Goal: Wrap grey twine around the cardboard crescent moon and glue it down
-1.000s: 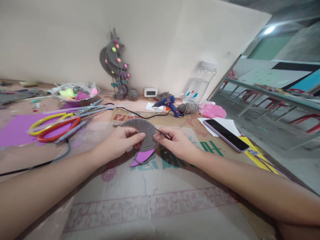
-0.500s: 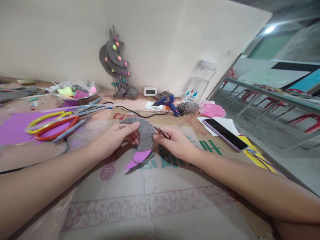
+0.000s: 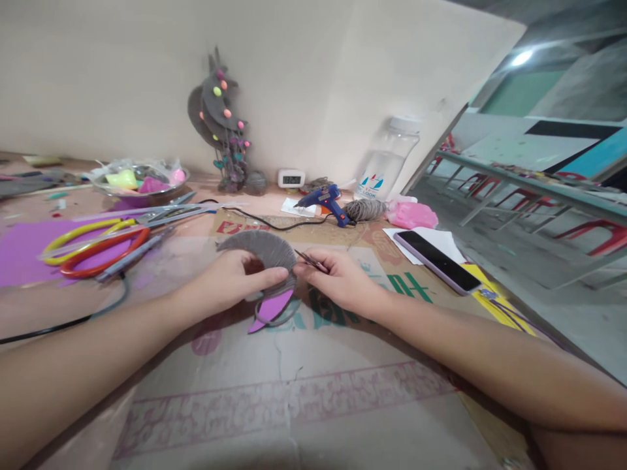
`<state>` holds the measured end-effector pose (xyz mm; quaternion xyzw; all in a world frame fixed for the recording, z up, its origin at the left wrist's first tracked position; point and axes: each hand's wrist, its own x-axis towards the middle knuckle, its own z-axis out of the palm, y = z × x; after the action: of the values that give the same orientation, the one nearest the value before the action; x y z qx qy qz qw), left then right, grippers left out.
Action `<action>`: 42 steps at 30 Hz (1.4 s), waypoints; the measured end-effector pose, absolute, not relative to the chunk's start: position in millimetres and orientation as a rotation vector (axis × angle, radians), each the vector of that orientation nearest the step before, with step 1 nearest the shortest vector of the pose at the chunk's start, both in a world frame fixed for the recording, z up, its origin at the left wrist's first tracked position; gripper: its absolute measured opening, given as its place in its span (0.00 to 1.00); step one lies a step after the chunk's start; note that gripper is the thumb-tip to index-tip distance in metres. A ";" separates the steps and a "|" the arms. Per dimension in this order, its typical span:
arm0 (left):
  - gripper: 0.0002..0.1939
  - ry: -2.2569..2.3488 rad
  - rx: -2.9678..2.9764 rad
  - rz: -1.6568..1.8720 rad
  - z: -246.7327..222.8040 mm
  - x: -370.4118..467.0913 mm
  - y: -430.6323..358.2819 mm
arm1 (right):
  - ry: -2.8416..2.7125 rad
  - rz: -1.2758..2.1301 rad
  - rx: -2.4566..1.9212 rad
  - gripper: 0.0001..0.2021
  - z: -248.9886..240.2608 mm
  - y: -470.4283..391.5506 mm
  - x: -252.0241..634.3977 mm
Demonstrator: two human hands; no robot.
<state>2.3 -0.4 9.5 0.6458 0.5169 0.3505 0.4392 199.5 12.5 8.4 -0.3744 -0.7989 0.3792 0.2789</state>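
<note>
My left hand (image 3: 252, 277) is closed on a purple crescent moon cutout (image 3: 275, 303), its thumb pressed on the front near the inner curve. Grey yarn (image 3: 267, 247) is wound closely round most of the crescent, and only the lower tip shows bare purple. A loose loop of the yarn hangs across that tip. At the crescent's right edge, my right hand (image 3: 337, 277) pinches a slim dark metal tool (image 3: 312, 261) pointing up and left; whether it is snips or tweezers I cannot tell. The right fingertips are close beside the wound yarn, and some are hidden.
A blue glue gun (image 3: 326, 201), a yarn bundle (image 3: 365, 211) and a water bottle (image 3: 386, 160) stand behind. Large scissors (image 3: 98, 245) lie left, near a metal bowl (image 3: 140, 189). A phone (image 3: 438, 262) is at right. Cardboard (image 3: 235, 405) covers the table.
My left hand has shifted its grip lower, its thumb now further down the crescent. The crescent has turned a little, exposing its upper tip. My right hand keeps the tool.
</note>
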 end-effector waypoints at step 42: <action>0.15 1.361 1.692 0.700 15.2 -0.8 0.7 | -2.524 -0.381 -0.722 0.14 13.0 23.6 221.4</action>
<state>-0.8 0.7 15.2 0.6742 0.5421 0.2788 0.4168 221.4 23.6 13.0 -0.2640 -0.9232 -0.1395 0.2420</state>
